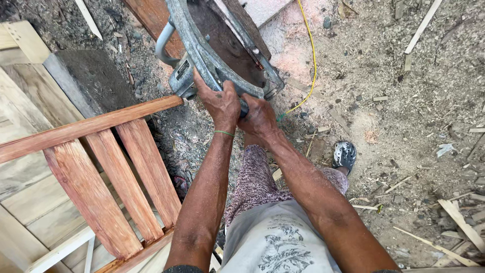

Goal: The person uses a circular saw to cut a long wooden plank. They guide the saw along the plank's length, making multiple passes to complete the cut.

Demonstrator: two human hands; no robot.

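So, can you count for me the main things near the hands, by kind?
Hands: 2, the left hand and the right hand, both on the clamp
Grey metal clamp: 1
Reddish slatted wooden frame: 1
Yellow cord: 1
Shoe: 1
Total: 6

Both hands (240, 108) on grey metal clamp (202, 55), beside slatted wooden frame (108, 177).

grey metal clamp (212, 60), gripped on dark board

2 hands (221, 101), 1 metal frame (202, 50), 3 slats (126, 182) (reddish wood), 1 shoe (344, 154).
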